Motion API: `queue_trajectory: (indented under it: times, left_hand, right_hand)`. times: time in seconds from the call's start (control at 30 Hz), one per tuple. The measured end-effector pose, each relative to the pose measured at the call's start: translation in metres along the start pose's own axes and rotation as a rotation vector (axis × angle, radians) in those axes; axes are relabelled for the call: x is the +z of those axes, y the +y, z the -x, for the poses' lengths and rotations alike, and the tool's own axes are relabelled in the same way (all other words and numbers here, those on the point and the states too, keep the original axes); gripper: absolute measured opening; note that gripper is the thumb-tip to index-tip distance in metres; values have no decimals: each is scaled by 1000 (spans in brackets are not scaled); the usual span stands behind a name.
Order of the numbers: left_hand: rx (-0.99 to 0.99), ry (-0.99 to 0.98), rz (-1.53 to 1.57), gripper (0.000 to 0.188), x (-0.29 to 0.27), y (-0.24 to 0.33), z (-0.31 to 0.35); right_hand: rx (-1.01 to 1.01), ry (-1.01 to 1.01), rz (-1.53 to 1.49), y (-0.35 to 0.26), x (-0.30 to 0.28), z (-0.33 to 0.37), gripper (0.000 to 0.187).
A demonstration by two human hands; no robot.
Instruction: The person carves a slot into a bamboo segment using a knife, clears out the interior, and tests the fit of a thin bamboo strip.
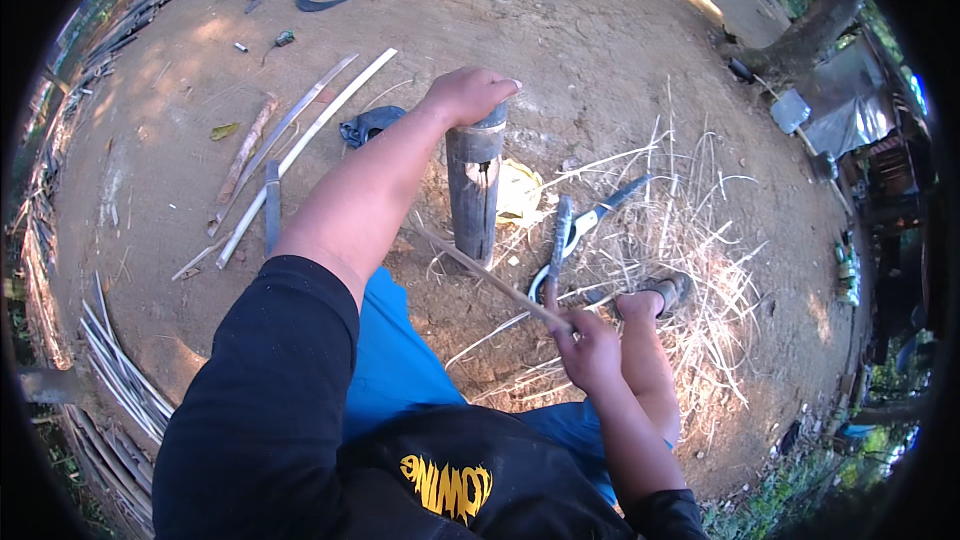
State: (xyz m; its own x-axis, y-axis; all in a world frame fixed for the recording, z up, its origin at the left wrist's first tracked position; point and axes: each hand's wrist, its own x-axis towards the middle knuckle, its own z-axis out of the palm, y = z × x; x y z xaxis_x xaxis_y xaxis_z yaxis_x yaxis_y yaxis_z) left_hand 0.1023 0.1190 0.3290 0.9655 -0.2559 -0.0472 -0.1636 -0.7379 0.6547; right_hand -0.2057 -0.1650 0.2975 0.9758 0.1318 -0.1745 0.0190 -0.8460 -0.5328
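**Inspector A:** Writing first. What is lettered on you?

**Inspector B:** One block of yellow lettering (447, 488), across the front of your black shirt (570, 465).

**Inspector A:** State of each grip?

**Inspector B:** Your right grip (590, 352) is clenched on one thin, light-brown strip (490, 278), which slants up and left toward the base of the cylinder. Your left grip (470, 95) rests over the top of one dark upright cylinder (472, 205); its fingertips are hidden, so I cannot tell how firmly it is closed.

**Inspector A:** Position of that cylinder?

**Inspector B:** Standing on the bare earth (600, 40) in front of you, with a split down its near face.

**Inspector A:** Remaining count?

**Inspector B:** Left of your cylinder: two long pale strips, one whitish (310, 155), one greyish (290, 136), and one rough stick (248, 148). Farther off, one dark ring (304, 0). To your right, shavings (700, 310) too tangled to count, beside one shod foot (672, 290).
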Motion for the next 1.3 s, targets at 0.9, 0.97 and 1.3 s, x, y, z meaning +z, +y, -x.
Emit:
queue_trajectory:
  times: [0.9, 0.97, 1.3]
  left_hand:
    - [-111, 120, 7, 49, 1, -1, 31]
    - [-132, 168, 31, 49, 2, -8, 28]
    - [-178, 246, 64, 50, -10, -52, 16]
  right_hand:
    - [-968, 744, -1410, -94, -164, 17, 55]
    - [-946, 810, -1428, -91, -160, 11, 54]
    - [-727, 1017, -1578, -74, -138, -17, 46]
